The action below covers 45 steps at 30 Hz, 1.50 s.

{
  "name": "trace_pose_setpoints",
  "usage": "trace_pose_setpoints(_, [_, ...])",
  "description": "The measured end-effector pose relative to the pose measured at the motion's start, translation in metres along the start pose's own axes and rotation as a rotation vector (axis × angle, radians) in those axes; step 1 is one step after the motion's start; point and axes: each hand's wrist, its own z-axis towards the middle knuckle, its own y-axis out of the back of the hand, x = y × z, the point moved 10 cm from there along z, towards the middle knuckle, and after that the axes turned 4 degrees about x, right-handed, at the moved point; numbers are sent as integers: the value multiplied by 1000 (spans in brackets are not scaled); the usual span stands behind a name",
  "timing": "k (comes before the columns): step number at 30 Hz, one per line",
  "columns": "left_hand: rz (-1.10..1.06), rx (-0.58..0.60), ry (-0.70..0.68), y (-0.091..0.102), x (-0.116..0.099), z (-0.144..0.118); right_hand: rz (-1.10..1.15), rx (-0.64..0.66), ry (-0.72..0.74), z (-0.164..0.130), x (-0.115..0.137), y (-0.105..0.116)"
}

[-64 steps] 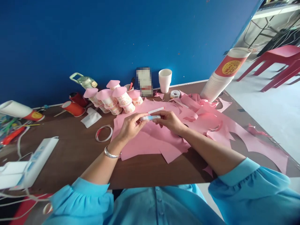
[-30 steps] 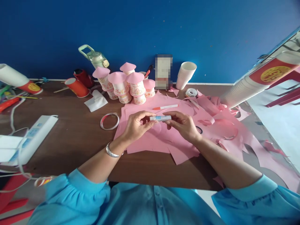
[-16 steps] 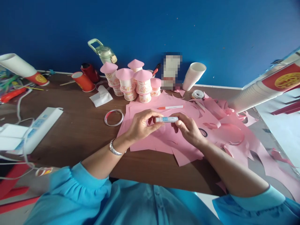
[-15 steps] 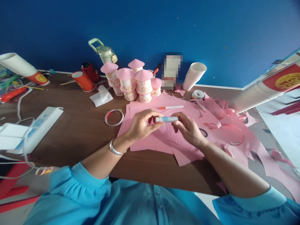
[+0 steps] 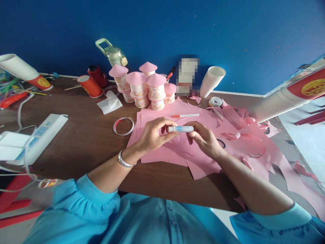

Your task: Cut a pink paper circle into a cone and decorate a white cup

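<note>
A white glue stick point(image 5: 180, 129) with a blue label lies level between both hands, above pink paper sheets point(image 5: 162, 152). My left hand point(image 5: 155, 134) pinches its left end between thumb and fingers. Its right end is in the closed fingers of my right hand point(image 5: 203, 137). Just beyond the hands, an orange-and-white marker point(image 5: 186, 115) rests on the paper. Behind it stand several paper-cup towers point(image 5: 156, 91) with pink cone roofs and drawn red and orange patterns.
Left of the paper lies a tape ring point(image 5: 123, 126); farther left are a power strip point(image 5: 42, 139) and a red cup point(image 5: 90, 86). Stacked white cups point(image 5: 212, 81) lean at the wall near a tape roll point(image 5: 215, 101). Pink scraps point(image 5: 254, 145) cover the right side.
Both hands keep hold of the glue stick in nearly the same place. The view has shifted very slightly; nothing else has visibly moved.
</note>
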Motion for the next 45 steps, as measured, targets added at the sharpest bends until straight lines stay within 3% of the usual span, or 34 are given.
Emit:
trace_pose_setpoints(5, [-25,14,10,1,-2,1,-11,35,-47,-2,-4,-4])
trace_pose_setpoints(9, [-61,11,21,-1,-3,0,126,38,-36,-1,-7,-7])
trace_pose_setpoints(15, [-146,171,111,-11,10,3,416,-169,11,-3,-15,7])
trace_pose_setpoints(17, [-72,216,153,-9,17,3,320,-252,45,-7,-10,15])
trace_pose_setpoints(20, [201,279,156,-6,22,3,-27,-311,117,-11,7,18])
trace_pose_setpoints(23, [489,396,156,-12,26,-1,-335,-302,244,-11,27,7])
trace_pose_setpoints(27, [718,563,177,-23,32,-7,-499,-250,349,-6,32,-10])
trace_pose_setpoints(34, [748,656,165,-32,34,-12,-563,-155,399,1,24,-27])
trace_pose_setpoints(45, [732,637,176,-32,33,-12,-587,-100,344,9,15,-28])
